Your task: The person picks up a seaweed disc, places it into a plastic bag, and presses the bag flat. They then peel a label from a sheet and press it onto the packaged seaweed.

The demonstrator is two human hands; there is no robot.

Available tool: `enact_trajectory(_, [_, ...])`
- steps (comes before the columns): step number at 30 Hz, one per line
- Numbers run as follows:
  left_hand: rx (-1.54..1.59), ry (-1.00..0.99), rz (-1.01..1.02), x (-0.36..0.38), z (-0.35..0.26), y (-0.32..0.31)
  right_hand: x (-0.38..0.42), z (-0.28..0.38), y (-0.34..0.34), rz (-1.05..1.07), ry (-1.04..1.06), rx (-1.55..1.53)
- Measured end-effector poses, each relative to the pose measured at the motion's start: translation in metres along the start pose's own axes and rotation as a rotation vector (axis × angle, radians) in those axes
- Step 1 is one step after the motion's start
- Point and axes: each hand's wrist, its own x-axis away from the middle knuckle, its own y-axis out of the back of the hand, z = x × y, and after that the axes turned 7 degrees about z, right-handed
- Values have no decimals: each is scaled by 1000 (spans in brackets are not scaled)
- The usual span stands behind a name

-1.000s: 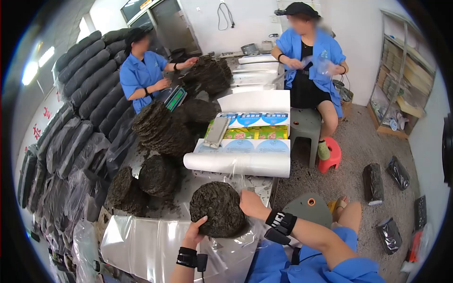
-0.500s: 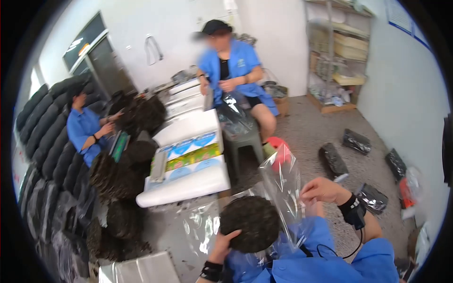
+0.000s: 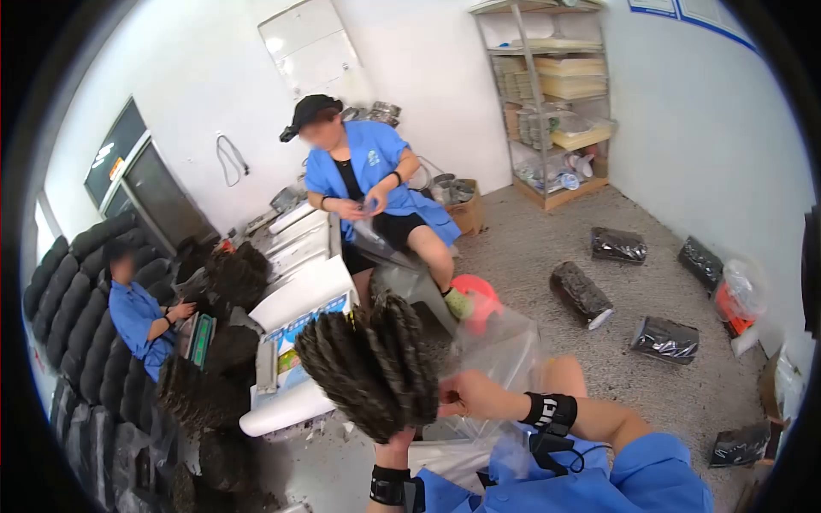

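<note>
My left hand (image 3: pixel 396 446) holds a stack of dark, round, rough-edged cakes (image 3: pixel 372 368) from below, raised above the table's near end. Most of its fingers are hidden by the stack. Right beside the stack, my right hand (image 3: pixel 473 395) is closed at the rim of a clear plastic bag (image 3: pixel 505 342), which spreads out behind and right of it. Behind the stack lie white sheets (image 3: pixel 295 295) and blue-and-green printed packaging (image 3: pixel 295 342).
A seated co-worker (image 3: pixel 368 171) handles a clear bag across the table. Another co-worker (image 3: pixel 137 308) is at the left by a green-lit device (image 3: pixel 202 340) and dark stacks. Filled bags (image 3: pixel 581 293) lie on the floor near a pink bucket (image 3: pixel 475 299). Shelves (image 3: pixel 547 103) stand behind.
My left hand has lifted the dark stack and tilted it so its layered side shows. My right hand has moved left, close to it, with the bag. The view has turned right.
</note>
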Motion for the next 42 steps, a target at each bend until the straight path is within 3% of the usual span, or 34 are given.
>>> enact_trajectory(2, [-824,-155,81,-9,55,-15,-4,16,-8,-3,-43,-344])
enact_trajectory(3, [-1233,-224,104,-10,66,-19,3,19,-5,-4,-40,-357])
enact_trajectory(4, [-1354,-250,159,-6,42,-19,16,18,7,-52,-169,-500])
enact_trajectory(5, [-1358,-240,145,1,41,-21,33,16,21,-105,-304,-640])
enact_trajectory(7, [-1202,-344,93,11,46,-18,78,19,56,-224,-455,-300])
enact_trajectory(9, [-1183,-308,46,17,35,-10,157,-98,27,-337,-224,7])
enact_trajectory(10, [-1280,-271,16,17,28,-4,186,-89,32,-350,-267,15])
enact_trajectory(12, [-1362,-185,-34,10,17,14,235,-52,47,-482,-757,-549])
enact_trajectory(14, [-1409,-85,-276,2,9,37,271,-56,47,-551,-833,-609])
enact_trajectory(15, [-1404,-38,-294,-3,5,56,287,-59,45,-594,-867,-677])
enact_trajectory(16, [-1603,61,-441,-7,1,82,287,-56,39,-754,-886,-985])
enact_trajectory(17, [-1804,163,-577,-10,0,107,290,-66,28,-799,-887,-979])
enact_trajectory(19, [-2137,101,-464,-4,4,152,291,-92,7,-793,-961,-1047])
enact_trajectory(20, [-1991,136,-558,-1,-11,160,283,-90,7,-808,-958,-1046])
enact_trajectory(22, [-1818,121,-554,0,-9,143,253,-85,10,-785,-890,-647])
enact_trajectory(23, [-1641,93,-557,5,-5,127,237,-80,15,-772,-884,-647])
enact_trajectory(26, [-1374,-36,-317,5,23,70,178,-63,36,-632,-694,-665])
enact_trajectory(28, [-1239,-130,-239,15,16,49,132,-51,34,-308,-372,105])
enact_trajectory(34, [-1526,-229,-56,5,-15,21,27,1,-43,-127,-263,-34])
enact_trajectory(36, [-1541,-240,4,-2,16,21,20,-7,-66,-514,66,-72])
enact_trajectory(37, [-1546,-238,58,-3,36,21,25,-5,-60,-519,64,-79])
enact_trajectory(39, [-1509,-255,16,3,57,10,39,-6,-27,-277,-319,-197])
enact_trajectory(40, [-1579,-338,79,5,66,5,38,-14,-12,-282,-318,-189])
enact_trajectory(42, [-1831,-572,95,12,58,2,38,-26,9,-448,-514,-758])
